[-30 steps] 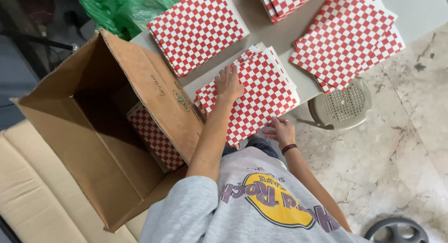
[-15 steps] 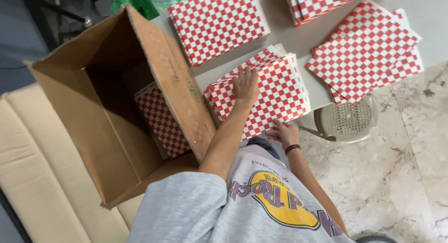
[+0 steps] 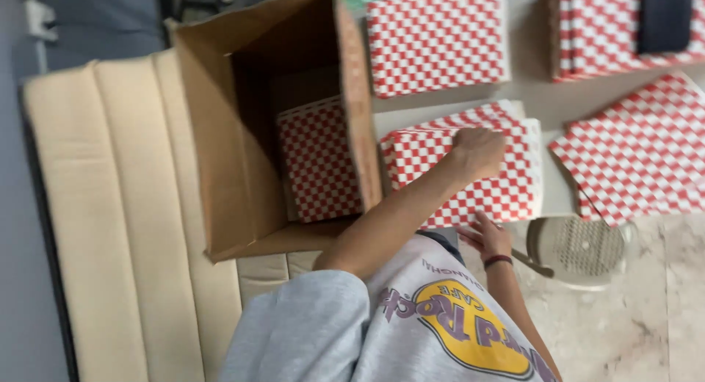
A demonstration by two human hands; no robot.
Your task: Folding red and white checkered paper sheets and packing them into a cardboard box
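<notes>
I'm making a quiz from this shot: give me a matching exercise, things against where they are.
1 left hand
2 right hand
3 cardboard box
4 dark flat object

A on the cream cushioned seat
B on top of the nearest checkered stack
C at that stack's near edge
D on the top-right checkered stack

Pairs: 1-B, 2-C, 3-A, 4-D

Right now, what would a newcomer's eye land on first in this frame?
The red-and-white checkered paper stacks: the nearest stack lies on the white table, with the left hand pressed on top and the right hand at its near edge. Left of it an open cardboard box rests on a cream cushioned seat, with more checkered paper inside. Other stacks lie farther back on the table.
</notes>
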